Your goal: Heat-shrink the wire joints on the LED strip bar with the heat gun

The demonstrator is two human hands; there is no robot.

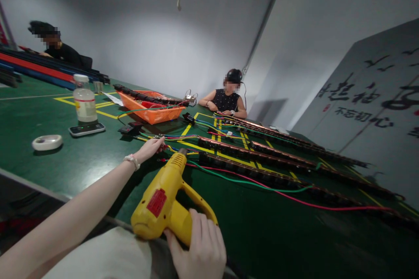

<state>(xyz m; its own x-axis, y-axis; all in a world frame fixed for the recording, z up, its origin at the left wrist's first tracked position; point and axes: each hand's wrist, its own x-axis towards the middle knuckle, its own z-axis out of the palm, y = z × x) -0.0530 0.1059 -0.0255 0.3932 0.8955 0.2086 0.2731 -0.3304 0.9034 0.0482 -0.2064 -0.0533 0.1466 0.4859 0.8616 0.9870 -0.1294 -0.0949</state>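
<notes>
My right hand (204, 248) is wrapped round the handle of a yellow heat gun (160, 198) with a red label. Its metal nozzle points up and away, close to several coloured wires (183, 150). Just left of the nozzle, my left hand (151, 150) is closed on the wires, its fingertips partly hiding them. These wires run right to a long dark strip (235, 168) on the green table. A green cable (235, 179) and a red cable (294, 195) lie loose in front of the strips. Small black connectors (131, 129) sit beyond my left hand.
An orange basket (157, 116) with dark strips across it stands farther back. To the left are a bottle (85, 102), a phone (87, 129) and a white oval object (47, 142). More long strips (271, 130) lie at right. Two people sit across the table (108, 165).
</notes>
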